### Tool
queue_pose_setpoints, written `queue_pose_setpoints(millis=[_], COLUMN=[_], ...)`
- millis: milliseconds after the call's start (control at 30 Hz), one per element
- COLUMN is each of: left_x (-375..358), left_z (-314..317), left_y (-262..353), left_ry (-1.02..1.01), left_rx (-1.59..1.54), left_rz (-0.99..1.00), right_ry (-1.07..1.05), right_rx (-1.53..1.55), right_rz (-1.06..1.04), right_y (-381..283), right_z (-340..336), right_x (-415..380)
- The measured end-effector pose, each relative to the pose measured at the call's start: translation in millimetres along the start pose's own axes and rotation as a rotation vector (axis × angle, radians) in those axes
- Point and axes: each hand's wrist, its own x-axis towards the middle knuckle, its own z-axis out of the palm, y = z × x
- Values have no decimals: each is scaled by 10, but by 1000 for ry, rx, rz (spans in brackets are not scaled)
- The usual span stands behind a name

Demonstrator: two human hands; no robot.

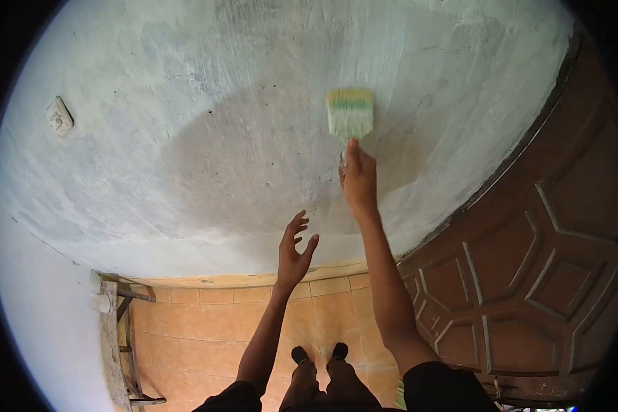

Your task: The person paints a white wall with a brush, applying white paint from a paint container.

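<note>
My right hand [358,177] is wrapped round the handle of a wide, flat brush [351,115]. Yellow and green bristles point up and lie against the grey, patchy wall [254,151]. To the lower left of it, my left hand [297,253] hangs in front of the wall's lower part, fingers spread and holding nothing. The wall surface shows streaks, small dark pits and a large darker patch behind both hands.
At the upper left a switch plate [60,116] sits on the wall. A brown panelled door [501,275] stands at the right. On the lower left is a wooden bench [112,343] with a white cup [100,302]. Orange tiles [199,329] cover the floor.
</note>
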Motion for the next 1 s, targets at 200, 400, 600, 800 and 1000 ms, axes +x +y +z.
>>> queue_pose_setpoints(millis=[200,400,600,800,1000], left_x=[-139,-233,-195,-293,-355], left_z=[84,66,144,122,142], left_y=[-480,-813,-1097,-1363,-1698], left_ry=[-14,-11,26,16,-7], left_rx=[-19,10,6,84,46], left_rz=[-81,-105,-107,-67,-166], right_ry=[-13,63,80,-4,55], right_rx=[-260,-135,24,-87,23], right_rz=[164,223,123,287,302], right_y=[1928,1828,1670,3307,3176], right_z=[-364,-358,-189,-524,-527], right_x=[-839,-1067,-623,-1469,-1618])
